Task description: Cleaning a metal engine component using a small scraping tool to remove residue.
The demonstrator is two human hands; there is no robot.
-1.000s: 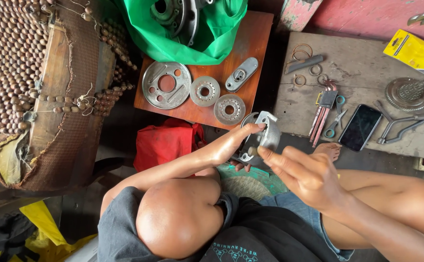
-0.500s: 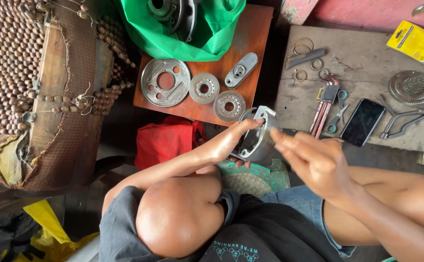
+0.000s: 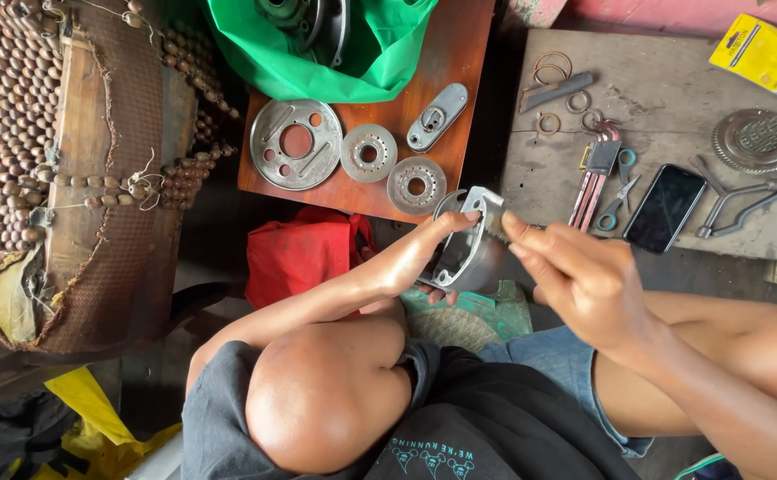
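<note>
My left hand (image 3: pixel 419 256) grips a round grey metal housing (image 3: pixel 466 260) from its left side, thumb on the upper rim, just above my bent knee. My right hand (image 3: pixel 584 277) pinches a small thin toothed metal piece (image 3: pixel 496 226) against the housing's upper right rim. Both hands meet at the housing, in front of the edge of an orange-brown wooden board (image 3: pixel 459 53).
On the board lie a large metal disc (image 3: pixel 295 142), two smaller discs (image 3: pixel 369 152) and an oval plate (image 3: pixel 437 116), beside a green bag (image 3: pixel 255 53). A grey board (image 3: pixel 673 89) carries hex keys (image 3: pixel 591 173), scissors (image 3: pixel 617 192), a phone (image 3: pixel 665 207) and a sprocket (image 3: pixel 748 139). A red bag (image 3: pixel 304 253) lies below.
My right hand has slid from in front of the housing to its upper right rim and now pinches the toothed piece there. The left hand keeps its grip.
</note>
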